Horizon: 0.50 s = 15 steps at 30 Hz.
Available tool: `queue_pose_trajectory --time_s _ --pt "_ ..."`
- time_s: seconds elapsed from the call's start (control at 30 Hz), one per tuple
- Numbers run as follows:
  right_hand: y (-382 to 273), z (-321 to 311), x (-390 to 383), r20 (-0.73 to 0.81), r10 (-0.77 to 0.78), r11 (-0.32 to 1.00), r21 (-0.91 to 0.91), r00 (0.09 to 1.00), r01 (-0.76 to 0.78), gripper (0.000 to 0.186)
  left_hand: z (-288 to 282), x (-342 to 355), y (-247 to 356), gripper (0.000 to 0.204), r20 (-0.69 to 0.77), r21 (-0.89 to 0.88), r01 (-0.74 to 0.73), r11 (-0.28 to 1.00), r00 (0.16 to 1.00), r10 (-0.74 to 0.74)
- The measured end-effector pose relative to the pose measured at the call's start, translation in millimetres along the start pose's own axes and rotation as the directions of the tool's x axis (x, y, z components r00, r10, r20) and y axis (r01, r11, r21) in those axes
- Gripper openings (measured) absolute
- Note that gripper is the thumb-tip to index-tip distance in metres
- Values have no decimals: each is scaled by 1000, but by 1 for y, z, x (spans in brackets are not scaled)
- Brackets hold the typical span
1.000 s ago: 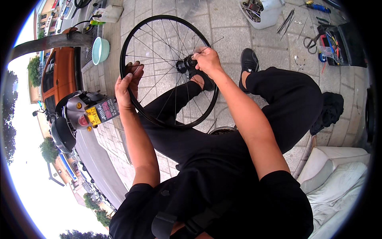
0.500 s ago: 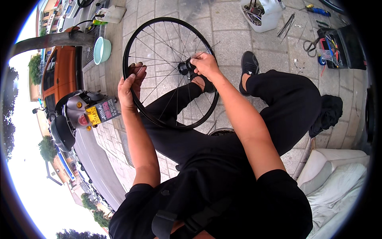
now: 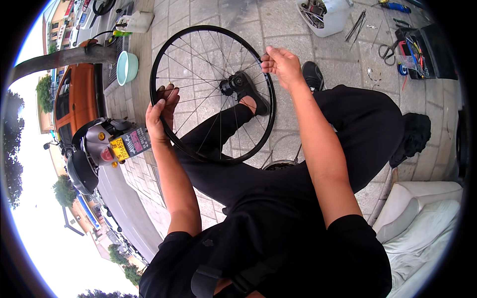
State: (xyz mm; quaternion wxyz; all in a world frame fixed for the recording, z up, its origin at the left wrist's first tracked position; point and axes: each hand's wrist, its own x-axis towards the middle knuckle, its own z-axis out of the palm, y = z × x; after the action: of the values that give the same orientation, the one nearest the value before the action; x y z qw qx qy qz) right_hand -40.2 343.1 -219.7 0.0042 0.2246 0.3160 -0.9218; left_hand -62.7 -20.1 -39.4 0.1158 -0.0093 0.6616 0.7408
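Black rim, head view: the spoked wheel is held between the two grips, its lower edge over the left trouser leg. Left hand: thumb and fingers remain closed on the rim. Right hand: it has left the hub, and its fingertips are now at the rim's opposite side, drawn together; whether they pinch a spoke end cannot be told. The hub, between the grips, is now free of fingers. Assessment: handwork appears to have passed from hub to rim, the left grip steadying the wheel.
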Motion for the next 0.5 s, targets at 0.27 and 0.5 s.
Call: queue_pose_trajectory --time_s 0.27,0.5 --pt "39 24 -13 -75 -22 900 -436 997 -13 27 9 0 3 48 11 -6 -10 1000 1000 10" --pt "46 34 -3 -171 -44 668 -738 984 -98 40 15 -1 4 47 -15 9 -2 1000 1000 2"
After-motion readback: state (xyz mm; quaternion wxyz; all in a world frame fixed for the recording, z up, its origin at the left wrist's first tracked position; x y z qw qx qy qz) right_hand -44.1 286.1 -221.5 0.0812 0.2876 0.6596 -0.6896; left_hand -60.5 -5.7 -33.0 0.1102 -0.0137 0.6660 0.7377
